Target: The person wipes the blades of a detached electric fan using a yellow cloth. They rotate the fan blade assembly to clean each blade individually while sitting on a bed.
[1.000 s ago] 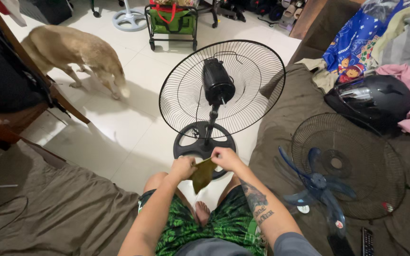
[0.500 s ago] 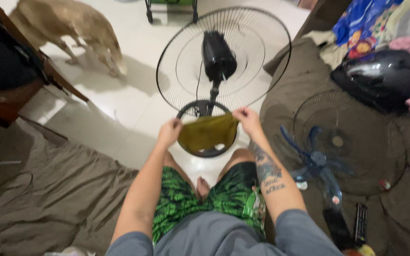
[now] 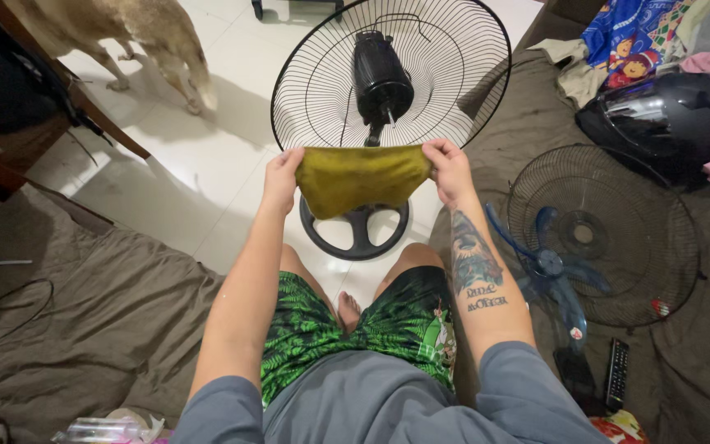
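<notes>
Cloth [image 3: 361,178] stretched flat between left hand [image 3: 281,174] and right hand [image 3: 447,168], both pinched shut on its top corners. Fan motor [image 3: 381,76] just beyond; wiping it looks next, needing one-handed grip.

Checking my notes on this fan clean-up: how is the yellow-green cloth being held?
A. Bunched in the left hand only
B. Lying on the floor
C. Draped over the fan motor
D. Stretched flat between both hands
D: the left hand and right hand each grip an upper corner of the cloth, spread in front of the fan.

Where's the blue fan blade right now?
In the head view, the blue fan blade lies on the person's right, resting on the detached wire fan guard on the brown bedding, just beyond the right forearm and below the black helmet.
</notes>
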